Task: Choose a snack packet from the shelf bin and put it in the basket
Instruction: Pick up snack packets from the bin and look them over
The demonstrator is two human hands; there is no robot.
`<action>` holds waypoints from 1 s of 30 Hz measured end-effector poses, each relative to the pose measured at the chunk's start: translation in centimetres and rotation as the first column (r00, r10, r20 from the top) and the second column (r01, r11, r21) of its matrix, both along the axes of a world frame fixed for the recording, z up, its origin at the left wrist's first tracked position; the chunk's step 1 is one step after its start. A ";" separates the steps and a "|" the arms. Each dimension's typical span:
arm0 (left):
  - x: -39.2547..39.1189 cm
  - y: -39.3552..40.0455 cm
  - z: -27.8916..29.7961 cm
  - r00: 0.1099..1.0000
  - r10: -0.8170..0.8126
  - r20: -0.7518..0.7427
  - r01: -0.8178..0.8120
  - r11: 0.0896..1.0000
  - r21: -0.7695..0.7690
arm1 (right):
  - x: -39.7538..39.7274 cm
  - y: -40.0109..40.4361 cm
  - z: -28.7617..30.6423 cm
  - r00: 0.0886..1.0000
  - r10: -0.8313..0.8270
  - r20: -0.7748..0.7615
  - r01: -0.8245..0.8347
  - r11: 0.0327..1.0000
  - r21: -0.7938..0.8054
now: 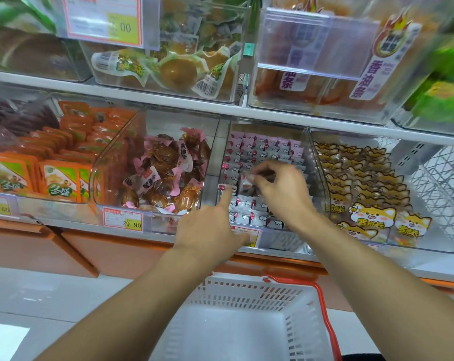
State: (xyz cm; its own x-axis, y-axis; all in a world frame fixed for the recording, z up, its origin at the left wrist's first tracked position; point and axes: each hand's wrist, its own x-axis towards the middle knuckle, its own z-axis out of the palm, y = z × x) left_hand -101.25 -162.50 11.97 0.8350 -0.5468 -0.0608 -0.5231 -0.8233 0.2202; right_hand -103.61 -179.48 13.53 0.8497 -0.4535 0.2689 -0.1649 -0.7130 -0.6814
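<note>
Small white-and-pink snack packet (246, 184) lifted just above the rows in the clear shelf bin (315, 162), pinched by the right hand (280, 187). Left hand (207, 230) at the bin front, index finger pointing, holding nothing. White basket (296, 327) with orange handle below both arms.

Two shelves run across the upper frame, each holding a row of bins. On the lower shelf, the bin of small packets (259, 152) sits at centre, with a bin of wrapped snacks (166, 165) to its left and a bin of cartoon-printed packets (364, 178) to its right. The basket (246, 321) lies at lower centre, below the shelf edge. A price tag (122, 220) hangs on the front of the wrapped-snack bin.
</note>
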 end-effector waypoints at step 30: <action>-2.0 1.7 1.6 0.763 -0.198 -0.615 -0.498 0.425 -0.755 | -11.1 -0.1 1.5 0.964 -0.257 0.075 0.019 0.347 0.938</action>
State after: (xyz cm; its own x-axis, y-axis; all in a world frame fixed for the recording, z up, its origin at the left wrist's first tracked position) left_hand -103.23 -160.83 13.53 0.8849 -0.4516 -0.1143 0.1017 -0.0522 0.9934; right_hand -114.70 -179.59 15.00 0.7381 -0.6182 -0.2703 0.0091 0.4096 -0.9122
